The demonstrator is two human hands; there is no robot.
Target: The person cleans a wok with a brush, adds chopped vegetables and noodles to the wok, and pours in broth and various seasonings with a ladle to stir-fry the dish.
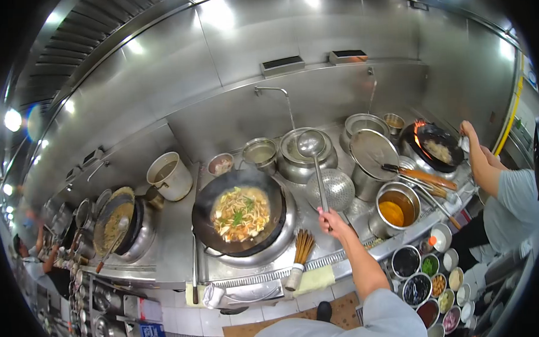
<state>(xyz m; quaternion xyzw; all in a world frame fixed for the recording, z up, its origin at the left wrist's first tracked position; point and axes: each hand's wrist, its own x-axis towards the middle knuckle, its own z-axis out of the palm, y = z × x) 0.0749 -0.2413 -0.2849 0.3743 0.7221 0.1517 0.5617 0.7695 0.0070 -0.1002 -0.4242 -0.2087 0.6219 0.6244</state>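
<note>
My right hand is closed around the handle of a long metal ladle. The ladle's bowl is raised over a lidded-looking steel pot behind the stove top. Just behind my hand lies a round perforated skimmer. To the left, a black wok sits on its burner ring, holding noodle-like strips with green leaves in steaming liquid. A bamboo wok brush stands at the counter's front. My left hand is out of the picture.
A pot of orange oil stands right of my arm, near several seasoning bowls. At the far right a co-worker's hand is beside a flaming wok. Another wok stands left; a second person works farther off.
</note>
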